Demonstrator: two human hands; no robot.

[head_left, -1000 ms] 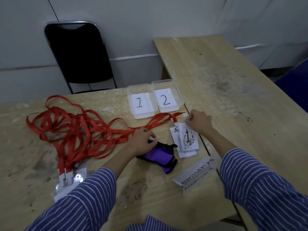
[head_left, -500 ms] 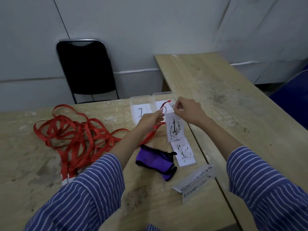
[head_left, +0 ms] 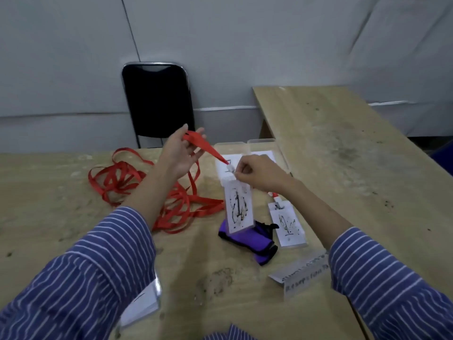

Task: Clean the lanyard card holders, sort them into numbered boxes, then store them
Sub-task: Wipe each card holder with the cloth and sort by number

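R hand (head_left: 255, 171) pinches the smudged no. 1 card holder (head_left: 239, 209) at its clip, hanging long-axis down over the purple cloth (head_left: 247, 241), while L hand (head_left: 182, 153) holds its red lanyard (head_left: 208, 149) loosely w/ near-straight fingers.

Your left hand (head_left: 182, 153) is raised above the bench (head_left: 49, 217), left of your right hand (head_left: 257, 173), with the strap (head_left: 208, 149) running between them. The card holder (head_left: 239, 208) hangs below your right hand, in front of the two boxes (head_left: 231, 148) at the bench's far edge. The cloth (head_left: 247, 244) lies on the bench beneath it, a second card holder (head_left: 286, 225) just to its right. The pile of lanyards (head_left: 122, 177) lies to the left, the chair (head_left: 157, 99) behind it. A second bench (head_left: 343, 148) stands to the right.
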